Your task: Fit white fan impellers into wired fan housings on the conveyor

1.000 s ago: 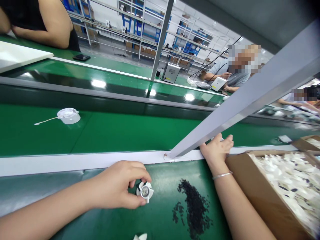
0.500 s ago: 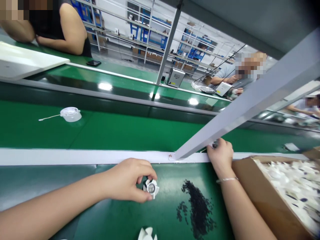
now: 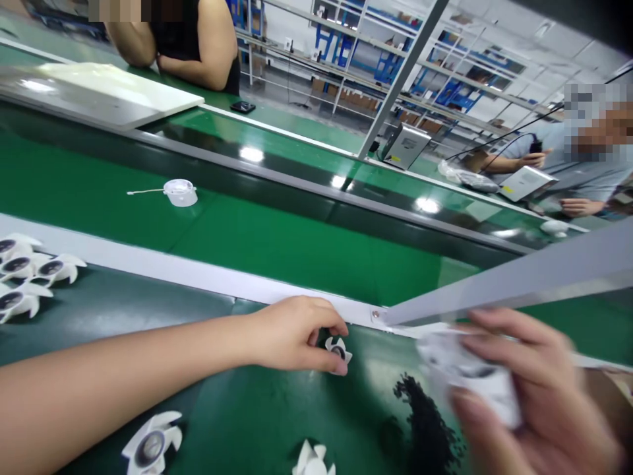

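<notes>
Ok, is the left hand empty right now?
No, the fingers of the left hand are pinching a small white fan impeller.

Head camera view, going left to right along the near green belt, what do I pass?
Cluster of white fan impellers → lone fan impeller → left hand → pinched fan impeller → black granules → right hand holding a blurred white part
</notes>
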Demonstrator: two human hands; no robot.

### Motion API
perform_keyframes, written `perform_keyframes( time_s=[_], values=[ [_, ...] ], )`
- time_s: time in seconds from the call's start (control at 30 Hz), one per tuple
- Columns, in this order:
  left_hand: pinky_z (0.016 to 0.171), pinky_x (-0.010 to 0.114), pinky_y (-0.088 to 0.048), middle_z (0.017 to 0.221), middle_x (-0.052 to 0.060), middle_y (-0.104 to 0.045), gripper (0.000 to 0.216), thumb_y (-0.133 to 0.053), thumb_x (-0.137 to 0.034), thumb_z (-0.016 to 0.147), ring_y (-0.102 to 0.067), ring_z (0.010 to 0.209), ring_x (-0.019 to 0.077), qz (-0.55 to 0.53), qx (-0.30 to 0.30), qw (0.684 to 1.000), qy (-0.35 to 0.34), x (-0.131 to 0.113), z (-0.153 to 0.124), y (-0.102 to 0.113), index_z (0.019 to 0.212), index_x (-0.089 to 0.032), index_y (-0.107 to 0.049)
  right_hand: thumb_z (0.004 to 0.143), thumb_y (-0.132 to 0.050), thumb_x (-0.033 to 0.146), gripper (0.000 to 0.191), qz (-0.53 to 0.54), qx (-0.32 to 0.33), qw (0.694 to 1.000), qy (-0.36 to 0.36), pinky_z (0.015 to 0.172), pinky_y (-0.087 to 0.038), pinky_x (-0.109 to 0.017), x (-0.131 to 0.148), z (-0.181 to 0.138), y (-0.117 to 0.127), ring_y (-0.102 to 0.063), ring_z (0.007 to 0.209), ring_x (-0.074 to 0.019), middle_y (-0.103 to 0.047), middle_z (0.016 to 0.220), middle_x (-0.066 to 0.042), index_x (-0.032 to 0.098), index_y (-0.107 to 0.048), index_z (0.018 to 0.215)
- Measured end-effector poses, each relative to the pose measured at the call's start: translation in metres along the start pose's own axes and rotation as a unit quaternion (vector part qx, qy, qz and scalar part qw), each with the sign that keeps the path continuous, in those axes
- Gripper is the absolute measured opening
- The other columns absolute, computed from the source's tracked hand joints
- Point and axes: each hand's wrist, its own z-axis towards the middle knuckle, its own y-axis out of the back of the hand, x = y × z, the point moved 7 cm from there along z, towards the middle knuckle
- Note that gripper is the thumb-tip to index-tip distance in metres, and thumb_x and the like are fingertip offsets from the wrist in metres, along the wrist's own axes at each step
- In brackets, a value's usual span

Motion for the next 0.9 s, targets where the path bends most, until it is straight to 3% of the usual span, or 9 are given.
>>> perform_keyframes(
  time_s=[0.13,0.2,0.3,0.4,0.53,0.9],
  values=[
    [0.07,0.024,-0.046,0.095,0.003,-0.067,0.021,-0.059,-0.031,0.092,-0.06,0.077,0.0118,-0.036,-0.04,0.998,0.018,0.003,0.002,0.007,0.103,-0.016,-0.07,0.081,-0.071,0.031,0.023,0.151,0.095,0.984,0.028,0.089,-0.056,-0.049,0.024,0.008,-0.066,-0.058,0.116,-0.0312,-0.053,0.121,-0.011,0.031,-0.057,0.099],
    [0.075,0.026,-0.047,0.095,0.004,-0.068,0.023,-0.052,-0.03,0.096,-0.061,0.083,0.0134,-0.066,-0.06,0.995,0.043,0.008,0.003,0.01,0.101,-0.017,-0.07,0.079,-0.076,0.028,0.022,0.168,0.143,0.975,0.038,0.085,-0.058,-0.041,0.025,0.009,-0.082,-0.061,0.111,-0.0269,-0.055,0.119,-0.01,0.027,-0.058,0.093],
    [0.071,0.026,-0.046,0.089,0.003,-0.067,0.03,-0.05,-0.039,0.098,-0.059,0.078,0.0131,-0.135,-0.062,0.985,0.082,0.017,0.003,0.009,0.1,-0.017,-0.069,0.078,-0.079,0.026,0.02,0.178,0.179,0.963,0.094,0.084,-0.058,-0.033,0.032,0.007,-0.087,-0.064,0.105,-0.0216,-0.058,0.117,-0.008,0.026,-0.063,0.09],
    [0.055,0.021,-0.04,0.085,0.001,-0.065,0.035,-0.058,-0.048,0.092,-0.05,0.061,0.0082,-0.212,-0.018,0.971,0.108,0.021,0.002,0.001,0.106,-0.017,-0.067,0.081,-0.074,0.018,0.015,0.152,0.21,0.958,0.122,0.082,-0.056,-0.027,0.039,0.004,-0.092,-0.065,0.101,-0.0173,-0.06,0.116,-0.007,0.025,-0.067,0.091],
    [0.045,0.018,-0.033,0.097,0.0,-0.063,0.043,-0.075,-0.048,0.077,-0.043,0.054,0.0036,-0.2,0.016,0.97,0.136,0.021,0.0,-0.004,0.108,-0.02,-0.068,0.08,-0.075,0.014,0.014,0.128,0.216,0.964,0.086,0.081,-0.055,-0.022,0.032,0.002,-0.098,-0.068,0.098,-0.0152,-0.065,0.114,-0.005,0.024,-0.068,0.088],
    [0.053,0.019,-0.037,0.102,-0.001,-0.062,0.04,-0.076,-0.033,0.074,-0.046,0.057,0.0033,-0.201,0.041,0.964,0.167,0.022,0.009,-0.004,0.112,-0.021,-0.067,0.076,-0.081,0.021,0.015,0.17,0.272,0.947,-0.004,0.087,-0.052,-0.024,0.019,0.004,-0.106,-0.07,0.096,-0.0149,-0.074,0.103,0.001,0.024,-0.068,0.082]
  ],
)
